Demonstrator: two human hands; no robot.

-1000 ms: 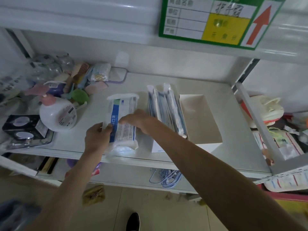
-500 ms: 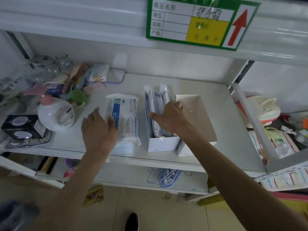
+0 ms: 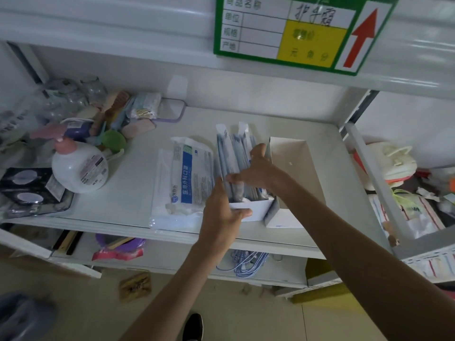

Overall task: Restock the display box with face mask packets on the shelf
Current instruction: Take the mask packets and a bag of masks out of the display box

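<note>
A white display box point(image 3: 258, 209) stands on the white shelf point(image 3: 133, 193), holding several blue face mask packets point(image 3: 230, 153) on edge. My left hand point(image 3: 222, 212) grips the box's front left corner. My right hand point(image 3: 258, 171) lies on top of the packets, with the thumb and fingers pinching them. A flat stack of white and blue mask packets point(image 3: 189, 178) lies on the shelf just left of the box. The box's open white lid point(image 3: 293, 166) sticks out to the right.
A white pump bottle point(image 3: 78, 168) and a clutter of small toiletries point(image 3: 108, 119) fill the shelf's left side, with a black box point(image 3: 27, 185) at the left front edge. A green price sign point(image 3: 300, 33) hangs above. A side rack with bags point(image 3: 394, 163) is on the right.
My left hand moved right from the flat stack of packets to the front of the display box. My right hand stayed on the upright packets in the box.
</note>
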